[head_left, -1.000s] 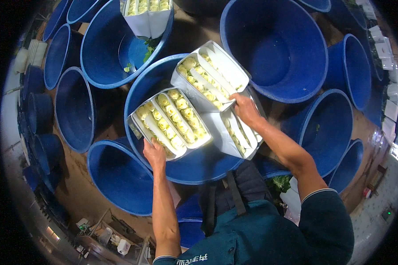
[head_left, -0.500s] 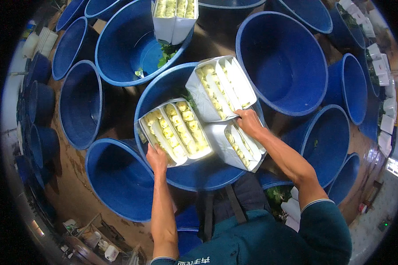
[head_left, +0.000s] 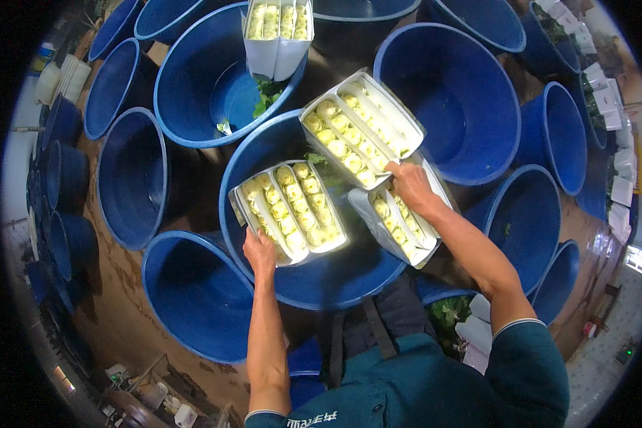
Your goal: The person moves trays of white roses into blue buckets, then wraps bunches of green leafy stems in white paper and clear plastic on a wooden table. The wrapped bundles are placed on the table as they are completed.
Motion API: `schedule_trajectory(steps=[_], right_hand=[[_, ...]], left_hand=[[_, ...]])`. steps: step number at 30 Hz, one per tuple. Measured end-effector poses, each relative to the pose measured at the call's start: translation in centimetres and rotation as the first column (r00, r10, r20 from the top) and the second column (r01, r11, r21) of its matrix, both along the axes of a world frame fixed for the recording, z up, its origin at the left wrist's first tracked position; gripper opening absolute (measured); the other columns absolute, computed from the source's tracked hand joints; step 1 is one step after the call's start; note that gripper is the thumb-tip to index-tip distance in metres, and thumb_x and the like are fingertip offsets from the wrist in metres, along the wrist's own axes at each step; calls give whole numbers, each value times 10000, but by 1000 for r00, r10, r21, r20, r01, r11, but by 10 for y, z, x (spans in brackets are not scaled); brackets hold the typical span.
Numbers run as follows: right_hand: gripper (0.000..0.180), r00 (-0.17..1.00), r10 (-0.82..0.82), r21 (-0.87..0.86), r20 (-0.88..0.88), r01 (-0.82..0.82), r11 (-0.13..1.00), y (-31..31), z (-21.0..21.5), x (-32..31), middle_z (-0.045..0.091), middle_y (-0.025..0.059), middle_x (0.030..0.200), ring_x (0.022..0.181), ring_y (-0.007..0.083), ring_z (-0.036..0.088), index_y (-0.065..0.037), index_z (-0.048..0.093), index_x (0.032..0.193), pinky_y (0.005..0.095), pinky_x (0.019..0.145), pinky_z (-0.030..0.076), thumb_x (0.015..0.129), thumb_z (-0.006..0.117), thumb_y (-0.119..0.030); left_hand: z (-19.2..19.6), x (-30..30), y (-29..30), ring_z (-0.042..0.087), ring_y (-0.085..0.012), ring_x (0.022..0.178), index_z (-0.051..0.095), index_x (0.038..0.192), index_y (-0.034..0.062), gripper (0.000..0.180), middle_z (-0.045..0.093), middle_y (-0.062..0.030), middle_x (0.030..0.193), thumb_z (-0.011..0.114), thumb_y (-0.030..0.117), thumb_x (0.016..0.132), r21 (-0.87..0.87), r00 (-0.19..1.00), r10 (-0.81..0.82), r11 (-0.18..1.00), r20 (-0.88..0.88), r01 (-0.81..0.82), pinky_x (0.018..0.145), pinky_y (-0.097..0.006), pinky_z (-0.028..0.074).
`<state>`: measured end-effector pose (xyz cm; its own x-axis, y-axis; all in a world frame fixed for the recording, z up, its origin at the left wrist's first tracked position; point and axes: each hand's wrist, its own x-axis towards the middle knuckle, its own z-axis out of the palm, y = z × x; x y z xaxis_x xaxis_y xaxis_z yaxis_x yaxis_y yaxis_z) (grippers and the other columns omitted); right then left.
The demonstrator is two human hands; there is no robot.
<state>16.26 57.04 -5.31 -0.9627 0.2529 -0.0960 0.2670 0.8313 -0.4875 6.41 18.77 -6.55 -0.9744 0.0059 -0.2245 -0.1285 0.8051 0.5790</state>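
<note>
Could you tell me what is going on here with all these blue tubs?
A person stands over a big blue tub holding three white sleeves packed with pale yellow flower heads. The left hand grips the near end of the left bundle. The right hand rests on the right bundle, just below the upper bundle. A fourth bundle stands in the tub behind.

**Blue tubs and a far flower pack around the work spot**

A large empty blue tub [head_left: 446, 100] stands at upper right, another [head_left: 200, 78] at upper left with green leaf scraps [head_left: 264, 96] on its bottom. A white pack of pale yellow blooms [head_left: 277, 32] leans on that tub's far rim. More blue tubs [head_left: 132, 178] crowd the left side, one [head_left: 196, 296] near the brown floor [head_left: 121, 314]. White containers [head_left: 64, 78] are stacked at far left.
</note>
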Motion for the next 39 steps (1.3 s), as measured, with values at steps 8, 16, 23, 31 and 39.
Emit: schedule_trajectory(steps=[8, 16, 23, 31, 39], right_hand=[[200, 999, -48, 3, -3, 48, 999, -16, 27, 15, 689, 263, 824, 794, 451, 693, -34, 643, 1035, 542, 702, 547, 846, 594, 7], [345, 932, -291, -79, -217, 281, 957, -41, 113, 42, 748, 195, 946, 863, 331, 744, -54, 682, 1256, 412, 744, 576, 921, 714, -130], [435, 921, -349, -651, 173, 373, 661, -154, 92, 45, 762, 202, 989, 904, 233, 745, 89, 668, 1227, 337, 820, 583, 976, 722, -263], [575, 833, -247, -785, 495, 551, 282, -184, -10, -48, 668, 181, 1014, 920, 247, 684, 120, 644, 1055, 367, 718, 639, 1000, 650, -453], [383, 813, -205, -798, 546, 578, 168, -191, 3, -83, 734, 195, 1024, 857, 236, 753, 158, 639, 1135, 352, 696, 658, 939, 610, -171]], left_hand=[[21, 0, 4, 692, -469, 992, 632, 1240, 16, 299, 724, -278, 1010, 550, 102, 966, 31, 998, -55, 998, 6, 55, 827, -509, 539], [29, -14, 3, 686, -467, 1005, 641, 1262, 43, 307, 717, -284, 1037, 569, 92, 967, 68, 994, -109, 992, -29, 110, 849, -507, 537], [33, -72, -8, 675, -462, 1008, 676, 1243, 80, 304, 723, -247, 1049, 604, 97, 948, 47, 961, -257, 964, -97, 263, 858, -509, 526], [41, -160, 13, 703, -398, 1003, 709, 1258, 114, 337, 733, -227, 1046, 659, 169, 930, -53, 942, -335, 941, -13, 334, 876, -475, 541], [28, -167, -39, 687, -187, 1062, 625, 1339, -24, 437, 723, -140, 1172, 691, 257, 1011, 741, 989, 149, 666, -20, -85, 923, -299, 538]])
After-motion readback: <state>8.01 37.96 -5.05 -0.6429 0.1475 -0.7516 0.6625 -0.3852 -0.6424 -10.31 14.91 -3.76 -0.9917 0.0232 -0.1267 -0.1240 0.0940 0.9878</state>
